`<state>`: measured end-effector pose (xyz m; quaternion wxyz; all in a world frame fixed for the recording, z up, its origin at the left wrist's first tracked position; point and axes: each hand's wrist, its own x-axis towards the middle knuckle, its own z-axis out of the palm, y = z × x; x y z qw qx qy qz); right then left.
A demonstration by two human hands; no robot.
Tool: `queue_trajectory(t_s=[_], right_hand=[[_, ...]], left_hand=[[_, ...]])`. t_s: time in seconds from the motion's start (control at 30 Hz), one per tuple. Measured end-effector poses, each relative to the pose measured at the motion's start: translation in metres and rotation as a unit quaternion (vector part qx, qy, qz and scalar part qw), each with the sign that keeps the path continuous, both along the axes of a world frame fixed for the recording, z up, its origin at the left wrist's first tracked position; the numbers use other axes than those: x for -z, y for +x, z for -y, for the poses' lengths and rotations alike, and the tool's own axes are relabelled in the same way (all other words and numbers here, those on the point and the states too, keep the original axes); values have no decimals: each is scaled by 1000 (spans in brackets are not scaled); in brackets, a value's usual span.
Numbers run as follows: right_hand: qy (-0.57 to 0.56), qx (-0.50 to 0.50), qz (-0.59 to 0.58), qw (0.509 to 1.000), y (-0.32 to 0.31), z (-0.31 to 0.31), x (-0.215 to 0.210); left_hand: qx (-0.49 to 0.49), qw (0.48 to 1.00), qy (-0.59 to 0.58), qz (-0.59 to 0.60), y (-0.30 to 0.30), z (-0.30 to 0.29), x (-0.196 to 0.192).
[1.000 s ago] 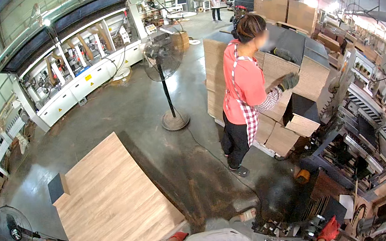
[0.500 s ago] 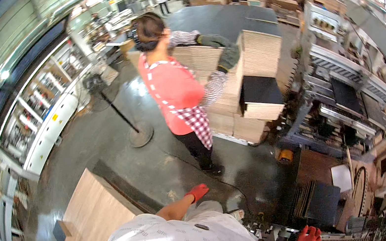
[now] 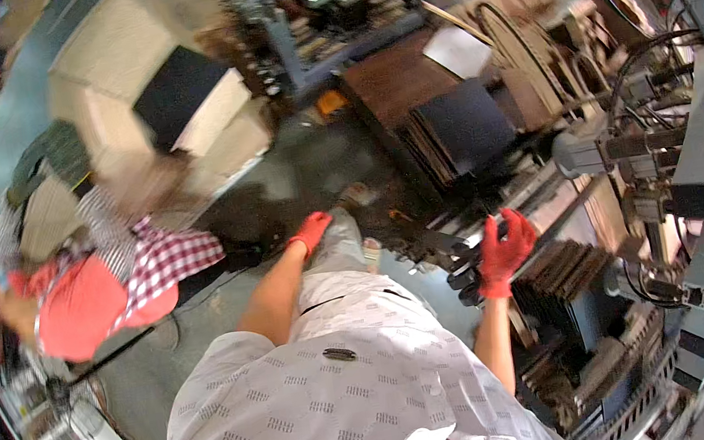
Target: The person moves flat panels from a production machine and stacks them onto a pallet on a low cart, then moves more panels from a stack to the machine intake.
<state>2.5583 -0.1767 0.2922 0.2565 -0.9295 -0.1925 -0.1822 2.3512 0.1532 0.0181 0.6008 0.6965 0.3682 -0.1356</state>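
Note:
My left hand (image 3: 310,233), in a red glove, is beside my thigh with its fingers drawn together and nothing visible in it. My right hand (image 3: 504,254), also in a red glove, is raised at the machine's edge, fingers apart and holding nothing. Just below and right of it, a row of thin dark panels (image 3: 561,280) stands on edge in the machine. Farther ahead, a stack of dark grey panels (image 3: 467,125) lies beside a brown board (image 3: 394,77). Whether my right hand touches the metal rail behind it I cannot tell.
At the left, a co-worker (image 3: 92,304) in a red top and checked apron stands by pale stacked boards (image 3: 108,47), one stack topped with a black panel (image 3: 180,95). Machine arms and cables (image 3: 649,139) fill the right side. An orange object (image 3: 332,103) lies on the floor.
My view has swung right and down, so the co-worker now appears far left. My right hand has risen, its fingers spread, beside the machine. My left hand stays near my thigh.

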Motion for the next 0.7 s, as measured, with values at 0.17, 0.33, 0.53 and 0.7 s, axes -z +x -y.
queue_trajectory(t_s=[0.17,0.33,0.53,0.7], right_hand=[[128,-33,-133,982,4,-79,5],[352,158,-315,867,80,-102,158],[569,354,-462,582,172,-53,295],[596,336,-443,580,216,-15,366]], left_hand=[[12,999,33,-3,122,4,31],[51,993,-41,96,254,-26,46],[129,985,-15,110,414,-48,73],[272,962,-17,38,518,-35,106]])
